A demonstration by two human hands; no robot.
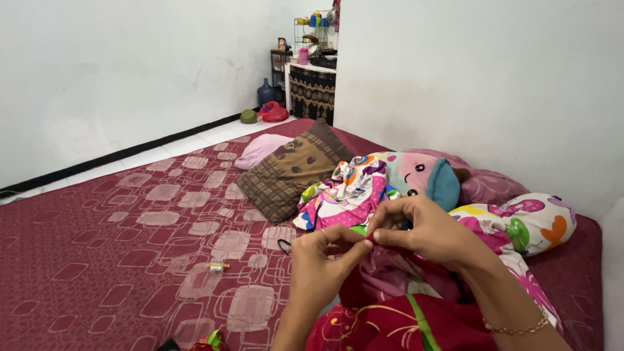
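My left hand (322,260) and my right hand (426,227) meet at the lower middle, fingertips pinched together on a fold of dark red patterned cloth (390,312) that lies bunched over my lap. A ring shows on my left hand and a thin gold bracelet (520,328) on my right wrist. Whatever small thing sits between the fingertips is too small to make out. Just behind my hands lies a crumpled multicoloured cloth (344,195).
A maroon patterned mattress (130,247) covers the floor. On it lie a brown pillow (292,172), a pink pillow (260,149), a pastel plush toy (416,175), a colourful bolster (526,224) and a small yellow object (218,266). White walls stand left and right; shelves and a water jug (265,92) stand far back.
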